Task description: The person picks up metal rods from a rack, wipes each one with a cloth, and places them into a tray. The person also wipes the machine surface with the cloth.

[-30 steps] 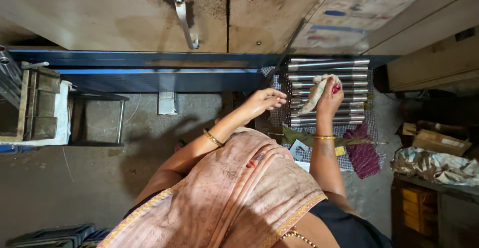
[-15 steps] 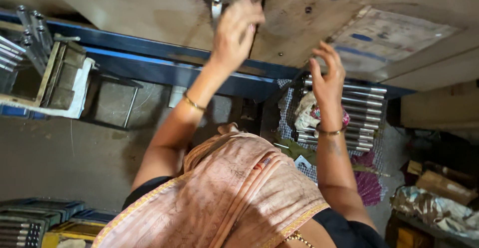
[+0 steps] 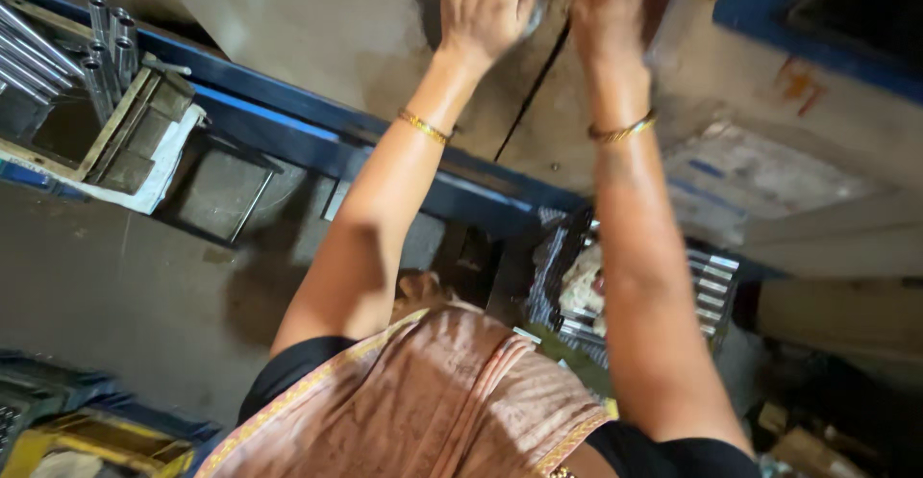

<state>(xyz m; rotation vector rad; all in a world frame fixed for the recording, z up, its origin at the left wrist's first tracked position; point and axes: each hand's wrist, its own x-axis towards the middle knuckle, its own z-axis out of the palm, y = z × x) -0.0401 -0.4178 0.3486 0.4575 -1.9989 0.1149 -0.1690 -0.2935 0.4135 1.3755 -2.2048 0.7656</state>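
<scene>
- While both arms reach up and away from the body, the left hand (image 3: 488,2) lies flat with its fingers spread and loose on the grey, scuffed metal work surface (image 3: 317,26), gripping nothing that I can see.
- Just beside it, the right hand (image 3: 615,7) is blurred at the top edge of the view; it presses toward the same surface, but I cannot tell whether its fingers are curled around something or lying free.
- Between the two hands a dark narrow seam (image 3: 538,84) runs down the grey surface, and the hands sit on either side of it, close together.
- Each wrist carries a thin gold bangle (image 3: 424,126), the other one (image 3: 623,132) on the right forearm.
- Below the surface runs a blue painted steel rail (image 3: 288,117), crossing the view at a slant.
- Far off to the left side, a bundle of shiny silver metal tubes (image 3: 101,40) stands in a wooden box (image 3: 135,127) lined with white cloth, well apart from both hands.
- Under the right forearm, a rack of polished steel rods (image 3: 711,286) lies in rows, with a pale crumpled rag (image 3: 582,290) resting on it.
- Nearest the camera hangs the person's pink patterned drape with a gold border (image 3: 423,401).
</scene>
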